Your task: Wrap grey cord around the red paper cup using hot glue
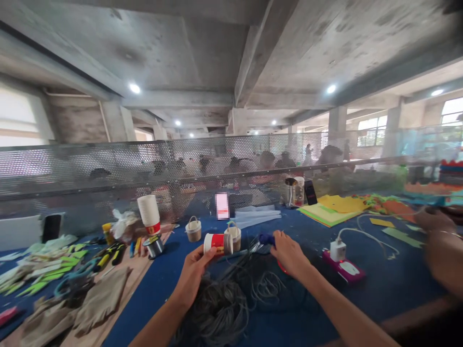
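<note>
Interior moderately bright. Small white ceiling lamps flare; daylight washes out the windows at left and right. Concrete ceiling greyish, darker toward upper left. Table shadows soft. Wide-angle stretching at the edges; far right smeared, background soft. Pixelated patch at centre over a small upright rectangle.

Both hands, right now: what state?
Left hand: closed around a red-and-white paper cup.
Right hand: fingers at a dark blue item; grip cannot be told.

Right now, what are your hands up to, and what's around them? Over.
Left hand holding red-and-white cup, on its side. Right hand at dark-blue item, grip unclear. Grey cord between forearms.
</note>
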The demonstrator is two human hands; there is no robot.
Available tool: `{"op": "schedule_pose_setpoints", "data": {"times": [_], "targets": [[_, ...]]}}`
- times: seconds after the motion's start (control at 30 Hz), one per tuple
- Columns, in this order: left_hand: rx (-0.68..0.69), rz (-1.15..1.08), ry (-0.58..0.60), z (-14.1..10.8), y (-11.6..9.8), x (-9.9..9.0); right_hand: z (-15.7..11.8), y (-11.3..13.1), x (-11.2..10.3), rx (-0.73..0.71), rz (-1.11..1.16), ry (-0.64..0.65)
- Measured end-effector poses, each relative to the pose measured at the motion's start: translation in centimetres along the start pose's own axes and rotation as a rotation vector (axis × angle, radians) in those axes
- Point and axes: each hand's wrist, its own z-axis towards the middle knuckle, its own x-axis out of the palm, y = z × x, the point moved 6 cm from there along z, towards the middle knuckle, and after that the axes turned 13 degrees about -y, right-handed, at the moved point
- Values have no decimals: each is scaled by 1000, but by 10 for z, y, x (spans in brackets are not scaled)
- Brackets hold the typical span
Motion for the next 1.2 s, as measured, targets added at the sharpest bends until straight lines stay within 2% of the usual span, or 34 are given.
{"op": "schedule_pose_setpoints", "data": {"times": [0.07,0.17,0.23,0.3,0.4,0.5,0.57,0.7,0.93,1.07,1.2], "targets": [[-6,-1,-41,1,1,-4,3,-4,-8,45,82,-81],[-5,0,-112,4,5,-11,6,-1,-22,169,486,-194],[-16,-5,-138,6,8,-14,7,16,-25,182,791,-126],[-34,-18,-150,7,10,-17,4,43,-24,181,1023,22],[-56,-70,-164,6,10,-20,-5,79,-24,133,1205,103],[-66,-111,-149,4,8,-19,-17,89,-16,226,1188,122],[-66,-104,-141,3,7,-18,-24,89,-10,235,1191,143],[-41,-64,-182,6,5,-23,-32,84,-10,85,1215,108],[26,-29,-250,8,0,-27,-37,84,-23,-54,1069,70],[13,-41,-269,5,-2,-24,-40,89,-36,-182,968,29],[-23,-57,-318,6,1,-29,-41,90,-37,-246,877,9]]}}
